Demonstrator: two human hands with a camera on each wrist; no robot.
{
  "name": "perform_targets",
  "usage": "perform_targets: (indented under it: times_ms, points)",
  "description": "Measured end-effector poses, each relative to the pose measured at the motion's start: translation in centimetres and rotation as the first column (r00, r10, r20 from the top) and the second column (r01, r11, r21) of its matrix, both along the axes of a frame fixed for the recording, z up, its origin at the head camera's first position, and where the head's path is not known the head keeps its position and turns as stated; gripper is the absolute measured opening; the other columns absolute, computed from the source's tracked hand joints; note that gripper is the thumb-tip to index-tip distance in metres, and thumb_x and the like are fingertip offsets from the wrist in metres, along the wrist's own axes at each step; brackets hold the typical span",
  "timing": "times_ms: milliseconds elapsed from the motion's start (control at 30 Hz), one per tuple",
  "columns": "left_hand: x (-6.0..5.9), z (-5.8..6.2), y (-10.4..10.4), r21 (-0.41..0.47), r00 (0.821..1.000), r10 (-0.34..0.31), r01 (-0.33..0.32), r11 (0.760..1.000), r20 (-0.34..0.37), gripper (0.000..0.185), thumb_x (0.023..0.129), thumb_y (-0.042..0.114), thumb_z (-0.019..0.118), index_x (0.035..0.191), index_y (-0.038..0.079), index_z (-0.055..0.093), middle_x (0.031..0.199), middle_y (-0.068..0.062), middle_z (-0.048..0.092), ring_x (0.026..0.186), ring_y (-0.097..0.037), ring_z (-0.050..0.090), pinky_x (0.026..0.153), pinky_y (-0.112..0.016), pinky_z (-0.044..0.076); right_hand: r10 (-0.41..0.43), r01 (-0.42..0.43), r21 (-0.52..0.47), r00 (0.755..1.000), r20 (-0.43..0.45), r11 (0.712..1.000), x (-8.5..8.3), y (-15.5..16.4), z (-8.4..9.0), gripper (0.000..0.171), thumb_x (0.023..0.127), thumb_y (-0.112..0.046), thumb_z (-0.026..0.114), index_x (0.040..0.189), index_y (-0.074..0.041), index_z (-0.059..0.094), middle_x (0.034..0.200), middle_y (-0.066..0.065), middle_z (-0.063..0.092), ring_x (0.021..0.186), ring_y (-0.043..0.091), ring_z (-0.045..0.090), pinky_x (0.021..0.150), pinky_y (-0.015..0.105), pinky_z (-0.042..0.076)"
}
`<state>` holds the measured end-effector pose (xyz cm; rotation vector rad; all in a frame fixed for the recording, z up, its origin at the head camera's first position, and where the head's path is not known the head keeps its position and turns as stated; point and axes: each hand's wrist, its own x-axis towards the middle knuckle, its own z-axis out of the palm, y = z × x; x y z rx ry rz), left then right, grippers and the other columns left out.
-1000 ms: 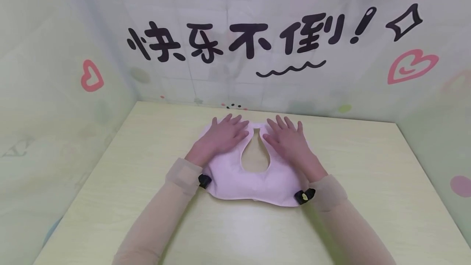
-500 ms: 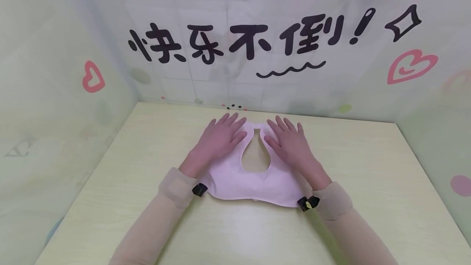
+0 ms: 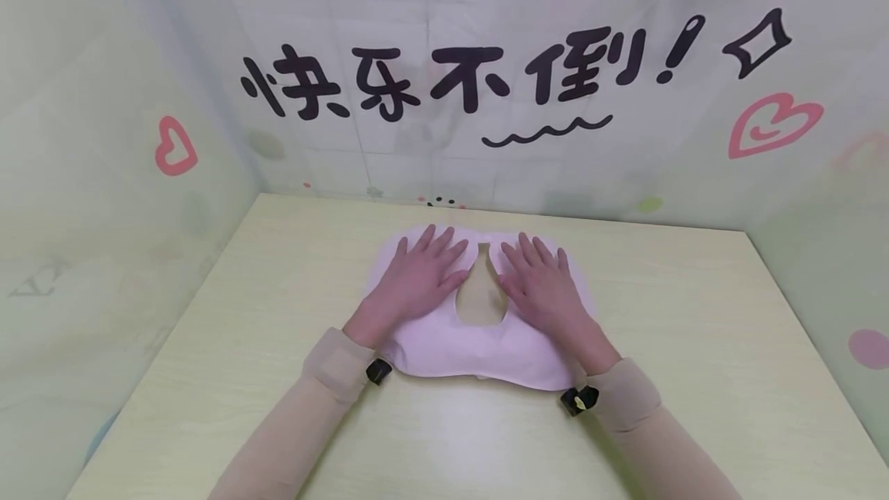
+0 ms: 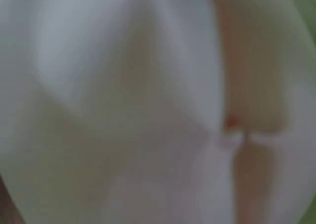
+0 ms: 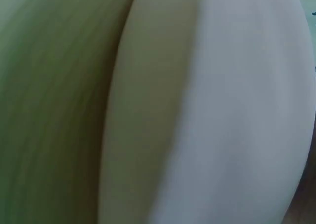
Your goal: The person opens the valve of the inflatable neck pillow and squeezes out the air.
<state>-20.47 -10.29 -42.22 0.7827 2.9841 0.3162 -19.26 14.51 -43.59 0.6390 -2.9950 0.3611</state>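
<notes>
A pale pink U-shaped pillow (image 3: 479, 349) lies on the table, its two arms meeting at the far side around a teardrop-shaped opening. My left hand (image 3: 417, 276) rests palm down on the left arm of the pillow, fingers spread. On the other arm lies my right hand (image 3: 545, 284), also flat with fingers pointing away from me; its thumb is at the edge of the opening. Soft pale fabric fills much of both wrist views, blurred and close, and the pillow (image 5: 242, 110) bulges up at the right in the right wrist view.
The light wood table (image 3: 694, 330) spreads to both sides and in front of the pillow. Behind it stands a white printed backdrop (image 3: 430, 153) with dark lettering, and similar sheets close off the left and right. A dark wrist mount (image 3: 378, 371) hangs below the left cuff.
Both hands have shifted slightly toward me over the pillow, and its far edge now shows beyond the fingertips. The pillow has stayed in about the same place.
</notes>
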Motion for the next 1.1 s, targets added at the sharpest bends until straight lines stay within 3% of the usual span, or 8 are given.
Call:
perform_targets:
  times_ms: [300,500,1100]
  points:
    - [0.1,-0.7,0.2,-0.019,1.000,0.023,-0.022,1.000,0.019,0.061,0.109,0.052,0.036,0.162,0.021,0.036,0.169,-0.011,0.021,0.155,-0.041,0.012,0.114,-0.073,0.016,-0.003,0.001,0.051,0.999,0.053,0.999,0.3,0.1,-0.5,0.063,0.106,-0.043,0.050,0.159,-0.010,0.040,0.166,0.022,0.023,0.153,0.046,0.016,0.115,0.073,0.011]
    - [-0.2,-1.2,0.2,-0.047,0.999,0.031,-0.031,0.998,0.007,0.061,0.109,0.052,0.037,0.161,0.021,0.037,0.169,-0.007,0.024,0.155,-0.038,0.011,0.114,-0.073,0.015,0.001,-0.003,0.061,0.999,0.043,0.998,0.4,0.1,-0.9,0.065,0.105,-0.043,0.052,0.159,-0.010,0.039,0.166,0.022,0.022,0.153,0.046,0.016,0.115,0.073,0.011]
    - [-0.2,-1.1,0.0,-0.070,0.998,0.054,-0.052,0.996,0.022,0.060,0.109,0.052,0.035,0.161,0.022,0.038,0.169,-0.007,0.023,0.155,-0.039,0.012,0.115,-0.073,0.013,-0.001,-0.004,0.078,0.998,0.060,0.997,0.4,0.1,-1.1,0.066,0.105,-0.044,0.052,0.160,-0.011,0.038,0.167,0.023,0.018,0.153,0.045,0.013,0.116,0.072,0.009]
